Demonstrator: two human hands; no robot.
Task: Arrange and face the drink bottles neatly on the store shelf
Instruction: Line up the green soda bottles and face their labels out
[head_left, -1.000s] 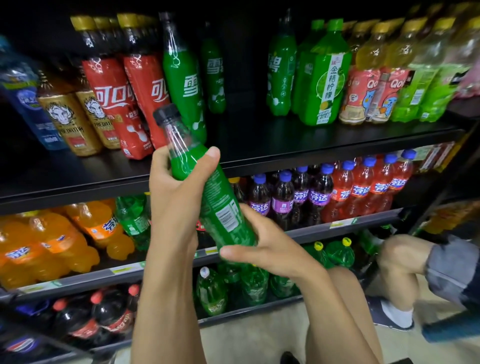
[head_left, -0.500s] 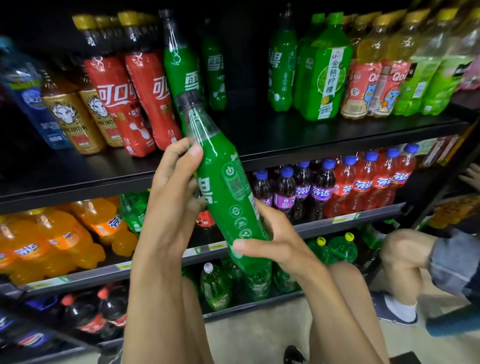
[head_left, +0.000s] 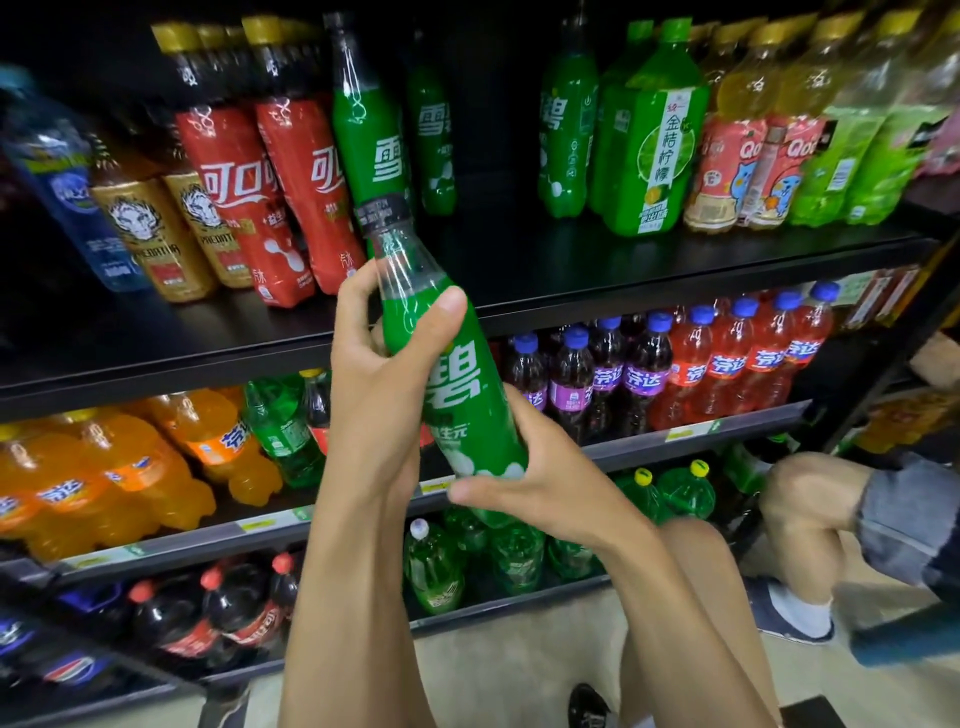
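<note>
The left hand (head_left: 374, 374) is wrapping the shoulder of a green Sprite bottle (head_left: 467, 395), its thumb pressing across the front just below the clear neck and its fingers curling behind. The right hand (head_left: 540, 488) is cupping the base from below, thumb lying across the bottom edge, so both hands are gripping the one bottle. The bottle is hanging in the air, resting on no shelf, tilting with its black cap (head_left: 382, 213) up and away from the person and its white lettering facing the camera.

Just beyond the cap, another upright Sprite bottle (head_left: 369, 135) is standing on the black top shelf (head_left: 623, 270), with red Coca-Cola bottles (head_left: 234, 197) to the left of it. Behind the gripped base, purple Fanta bottles (head_left: 608, 374) are lining the middle shelf to the right, and orange Fanta bottles (head_left: 104, 467) are crowding well to the left. Below the hands, large green bottles (head_left: 431, 566) are sitting on the lowest shelf. Far right, another person's knee (head_left: 800, 499) is showing.
</note>
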